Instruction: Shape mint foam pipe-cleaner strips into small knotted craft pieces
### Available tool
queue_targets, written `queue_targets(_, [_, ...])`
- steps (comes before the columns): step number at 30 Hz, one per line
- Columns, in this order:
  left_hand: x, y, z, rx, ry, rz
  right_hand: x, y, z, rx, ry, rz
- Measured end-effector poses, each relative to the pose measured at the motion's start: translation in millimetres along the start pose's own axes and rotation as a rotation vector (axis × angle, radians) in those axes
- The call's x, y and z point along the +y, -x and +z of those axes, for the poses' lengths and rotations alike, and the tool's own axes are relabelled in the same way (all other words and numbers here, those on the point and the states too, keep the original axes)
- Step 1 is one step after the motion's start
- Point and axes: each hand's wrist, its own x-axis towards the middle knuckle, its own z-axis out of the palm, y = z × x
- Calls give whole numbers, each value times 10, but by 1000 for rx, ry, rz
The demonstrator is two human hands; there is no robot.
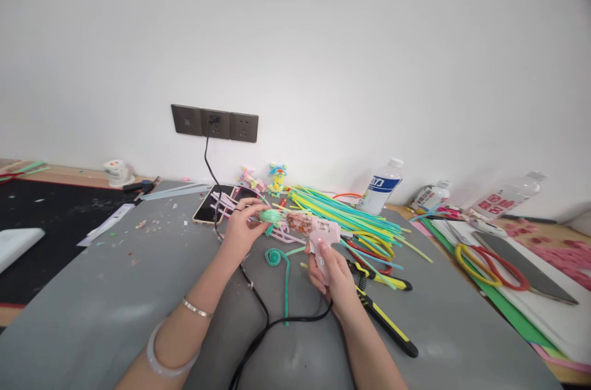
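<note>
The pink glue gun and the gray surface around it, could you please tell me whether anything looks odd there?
Yes: the pink glue gun in the right hand has brownish residue crusted over its front, unlike the rest, and small scraps litter the gray surface.

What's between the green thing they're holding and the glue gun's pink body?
The head view shows the brownish front end of the glue gun between its pink body and the green thing. I can't tell if that end touches it.
</note>
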Motion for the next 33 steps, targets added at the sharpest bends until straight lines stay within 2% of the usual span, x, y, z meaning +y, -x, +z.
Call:
queue_targets(13, [7,-6,1,-4,-40,25,-15,33,30,-82,-14,24])
queue_targets(33, [-33,-9,9,23,54,-50,-7,19,7,-19,6,12])
